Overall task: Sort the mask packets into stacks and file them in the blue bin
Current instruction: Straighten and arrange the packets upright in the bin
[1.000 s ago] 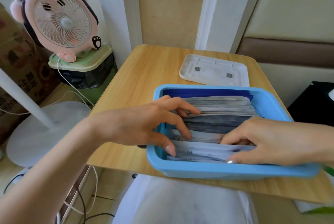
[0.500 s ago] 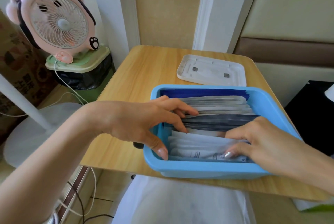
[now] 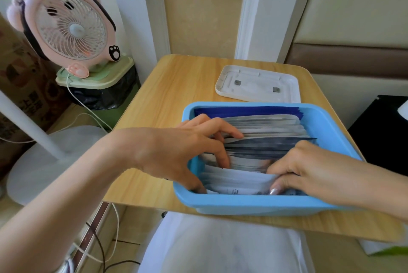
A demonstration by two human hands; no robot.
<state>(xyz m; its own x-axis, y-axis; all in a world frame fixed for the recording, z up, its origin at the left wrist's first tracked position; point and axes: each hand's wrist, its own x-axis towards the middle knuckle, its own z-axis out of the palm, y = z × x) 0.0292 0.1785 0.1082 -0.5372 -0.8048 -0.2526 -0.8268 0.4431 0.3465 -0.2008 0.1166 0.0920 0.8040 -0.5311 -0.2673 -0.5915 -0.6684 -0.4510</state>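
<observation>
A blue bin point(image 3: 254, 205) sits on the near part of a small wooden table point(image 3: 167, 96). Mask packets stand on edge in it: dark blue ones point(image 3: 247, 110) at the back, then silver-white ones point(image 3: 271, 122), dark grey ones point(image 3: 265, 144), and white ones point(image 3: 238, 181) nearest me. My left hand point(image 3: 185, 151) reaches in from the left, fingers curled among the packets and thumb down at the near left corner. My right hand point(image 3: 293, 169) grips the right end of the white front packets, fingers curled over them.
A white lid point(image 3: 258, 84) lies upside down on the table behind the bin. Left of the table, a pink fan point(image 3: 64, 23) stands on a green-lidded trash bin point(image 3: 99, 83), with cords trailing on the floor. A black object point(image 3: 384, 131) is at the right.
My right hand has slid back from the front wall and curled over the right end of the white packets. My left thumb has dropped deeper into the near left corner.
</observation>
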